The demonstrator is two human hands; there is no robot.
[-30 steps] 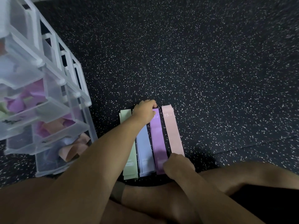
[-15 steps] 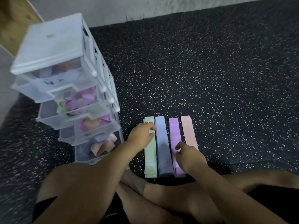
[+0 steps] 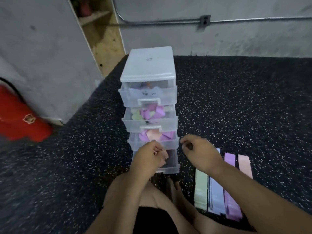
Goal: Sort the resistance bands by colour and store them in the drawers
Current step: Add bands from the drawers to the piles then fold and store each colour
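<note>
A clear plastic drawer tower [image 3: 148, 68] stands on the floor in front of me, its four drawers pulled partly out. The middle drawers hold loose purple, green and pink bands [image 3: 152, 114]. My left hand [image 3: 148, 157] is at the bottom drawer [image 3: 170, 169], fingers curled against a pink band [image 3: 164, 159]; blur hides whether it grips it. My right hand [image 3: 197, 152] hovers just right of the tower, fingers loosely curled and holding nothing. On the floor to the right lie flat stacks: green [image 3: 200, 190], blue [image 3: 217, 196], purple [image 3: 230, 159] and pink [image 3: 244, 166].
The floor is black speckled rubber matting [image 3: 253, 102]. A red object [image 3: 20, 122] lies at the left by a grey wall. My bare legs [image 3: 152, 196] are folded below the tower. A wooden board [image 3: 104, 41] leans behind it.
Both hands have left the flat stacks of bands and moved left to the drawer tower. My view has swung up and left, so the tower now sits in the middle.
</note>
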